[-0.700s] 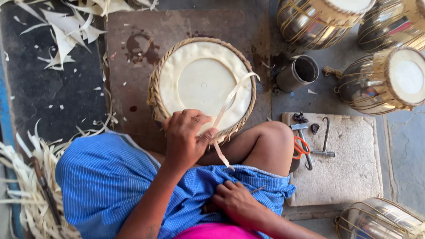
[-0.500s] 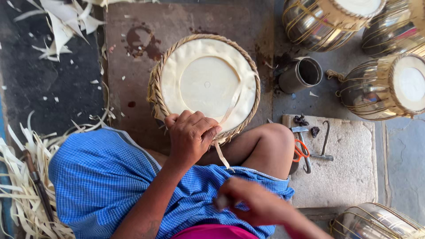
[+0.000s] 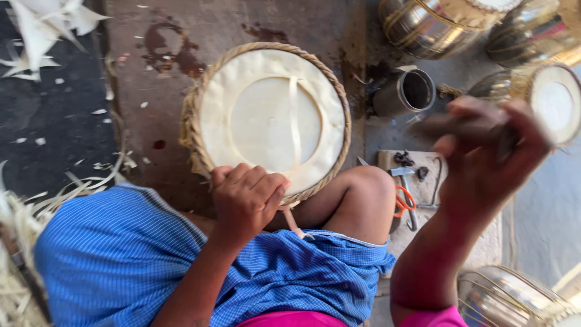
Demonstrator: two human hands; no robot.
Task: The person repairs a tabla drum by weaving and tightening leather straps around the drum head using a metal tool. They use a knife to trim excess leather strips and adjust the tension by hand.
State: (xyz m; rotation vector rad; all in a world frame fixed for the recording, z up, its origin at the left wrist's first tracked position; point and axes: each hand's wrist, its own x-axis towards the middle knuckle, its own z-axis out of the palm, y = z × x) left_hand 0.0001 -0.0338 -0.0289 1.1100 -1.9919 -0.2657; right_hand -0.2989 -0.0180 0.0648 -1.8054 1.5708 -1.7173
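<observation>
A round cream drumhead (image 3: 266, 115) with a braided hide rim lies flat on the floor in front of my bent knee. A pale hide strap (image 3: 295, 121) runs across its face and comes off the near edge. My left hand (image 3: 245, 197) grips that near rim, fingers curled over it where the strap comes off. My right hand (image 3: 490, 151) is raised high at the right, blurred by motion. Its fingers are curled, and something dark shows near them, but I cannot make out whether it is held.
A metal cup (image 3: 411, 91) stands right of the drumhead. Orange-handled scissors (image 3: 404, 203) and small tools lie on a stone slab (image 3: 484, 248). Metal drum shells (image 3: 423, 24) (image 3: 544, 97) (image 3: 508, 297) crowd the right side. Pale hide scraps (image 3: 36, 24) litter the left.
My right hand has swung up from my lap to the upper right. The strap now lies straight across the drumhead. My left hand stays on the rim.
</observation>
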